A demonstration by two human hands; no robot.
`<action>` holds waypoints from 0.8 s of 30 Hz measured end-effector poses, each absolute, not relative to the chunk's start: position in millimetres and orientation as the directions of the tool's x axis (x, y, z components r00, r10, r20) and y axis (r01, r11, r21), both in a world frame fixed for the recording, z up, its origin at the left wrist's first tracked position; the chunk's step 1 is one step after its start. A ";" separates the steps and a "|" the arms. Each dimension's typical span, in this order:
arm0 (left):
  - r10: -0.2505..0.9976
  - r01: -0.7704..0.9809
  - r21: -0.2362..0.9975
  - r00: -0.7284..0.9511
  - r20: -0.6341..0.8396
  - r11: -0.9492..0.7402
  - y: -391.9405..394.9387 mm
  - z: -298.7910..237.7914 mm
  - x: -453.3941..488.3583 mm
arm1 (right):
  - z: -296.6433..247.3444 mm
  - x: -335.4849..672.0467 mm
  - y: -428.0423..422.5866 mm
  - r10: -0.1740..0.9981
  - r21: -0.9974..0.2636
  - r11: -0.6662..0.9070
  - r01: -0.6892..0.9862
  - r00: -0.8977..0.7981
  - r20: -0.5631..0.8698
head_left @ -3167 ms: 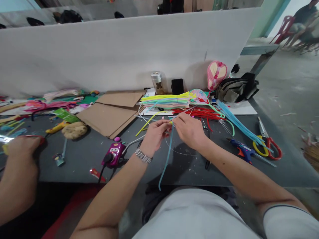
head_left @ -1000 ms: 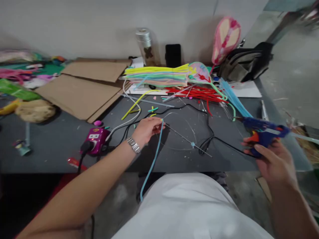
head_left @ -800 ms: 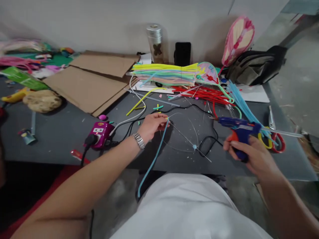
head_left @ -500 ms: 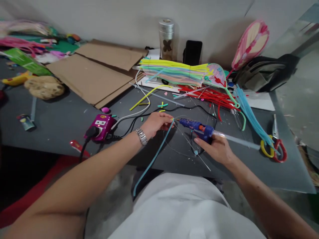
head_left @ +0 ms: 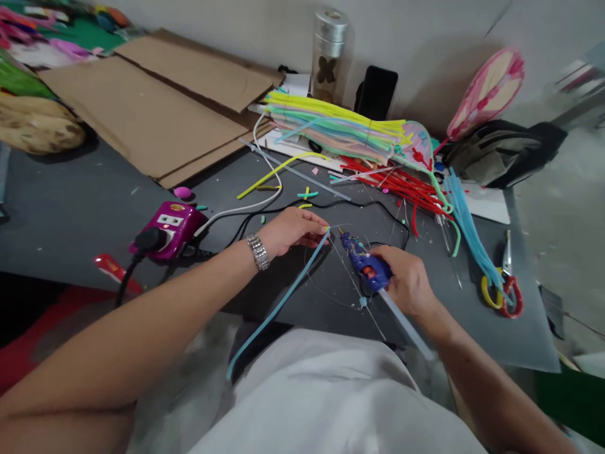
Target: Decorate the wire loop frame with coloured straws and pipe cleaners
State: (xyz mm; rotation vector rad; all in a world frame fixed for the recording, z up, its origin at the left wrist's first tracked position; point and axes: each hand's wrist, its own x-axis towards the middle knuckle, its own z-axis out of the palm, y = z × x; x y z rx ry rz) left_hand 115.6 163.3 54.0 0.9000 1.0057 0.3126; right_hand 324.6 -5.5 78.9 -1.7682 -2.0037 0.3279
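Note:
Between the thumb and fingers of my left hand (head_left: 299,230) is pinched the upper end of a light blue pipe cleaner (head_left: 278,307), which slants down past the table edge. A thin wire (head_left: 347,268) leads from near these fingertips to a small blue piece (head_left: 363,302) at its lower part. My right hand (head_left: 401,277) is wrapped around a blue hot glue gun (head_left: 363,260) with a clear glue stick (head_left: 406,325) protruding from its back. The gun's nozzle points up and left, a short way right of my left fingertips, apart from the pipe cleaner.
A purple power socket (head_left: 174,227) with a black plug stands left. Brown cardboard (head_left: 155,113) lies behind it. Bundled yellow pipe cleaners (head_left: 331,107), red pipe cleaners (head_left: 392,186) and blue ones (head_left: 470,221) lie at the back and right, near scissors (head_left: 508,284). A metal-capped bottle (head_left: 328,57) stands behind.
My right hand has turned the glue gun so its nozzle points more upward and has drawn slightly away from the pipe cleaner. My left hand keeps its pinch. The camera view has shifted.

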 end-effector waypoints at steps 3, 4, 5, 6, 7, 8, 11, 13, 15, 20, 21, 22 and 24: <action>0.590 0.168 0.768 0.547 -0.594 0.618 164.7 53.3 115.1 | 71.5 324.5 -2.2 0.950 -0.271 0.278 0.922 -0.223 0.217; 0.586 0.165 0.767 0.553 -0.592 0.620 165.3 52.7 114.8 | 69.8 324.7 -1.8 0.945 -0.224 0.296 0.929 -0.250 0.213; 0.581 0.162 0.765 0.559 -0.592 0.623 166.0 51.9 114.6 | 68.7 324.9 -1.6 0.942 -0.185 0.306 0.934 -0.269 0.201; 0.575 0.160 0.762 0.564 -0.592 0.628 166.6 51.1 114.3 | 68.2 325.0 -1.5 0.941 -0.151 0.311 0.938 -0.282 0.188; 0.572 0.155 0.760 0.569 -0.591 0.631 167.1 50.2 114.1 | 68.3 325.0 -1.5 0.941 -0.123 0.314 0.941 -0.291 0.175; 0.569 0.150 0.759 0.574 -0.588 0.633 167.5 49.5 114.0 | 68.9 324.9 -1.3 0.940 -0.098 0.317 0.943 -0.299 0.162; 0.569 0.137 0.762 0.585 -0.578 0.633 167.9 48.3 114.3 | 72.0 324.1 0.3 0.942 -0.035 0.316 0.948 -0.310 0.126; 0.569 0.137 0.758 0.579 -0.583 0.637 167.9 48.5 114.7 | 73.7 323.6 2.1 0.945 -0.004 0.311 0.950 -0.309 0.104; 0.569 0.145 0.753 0.568 -0.595 0.642 168.0 49.2 115.0 | 74.6 323.5 3.8 0.947 0.015 0.310 0.950 -0.310 0.087; 0.548 0.182 0.742 0.565 -0.616 0.645 168.1 51.9 114.8 | 74.1 325.0 5.8 0.944 0.030 0.320 0.947 -0.321 0.081; 0.549 0.186 0.743 0.565 -0.616 0.643 168.0 52.5 114.8 | 73.8 325.3 6.0 0.942 0.030 0.323 0.946 -0.324 0.085; 0.551 0.189 0.746 0.565 -0.615 0.639 167.9 53.1 114.9 | 73.3 325.7 6.1 0.941 0.030 0.325 0.945 -0.327 0.089; 0.554 0.193 0.751 0.565 -0.612 0.632 167.4 54.1 115.1 | 72.3 326.2 6.2 0.939 0.025 0.328 0.944 -0.328 0.102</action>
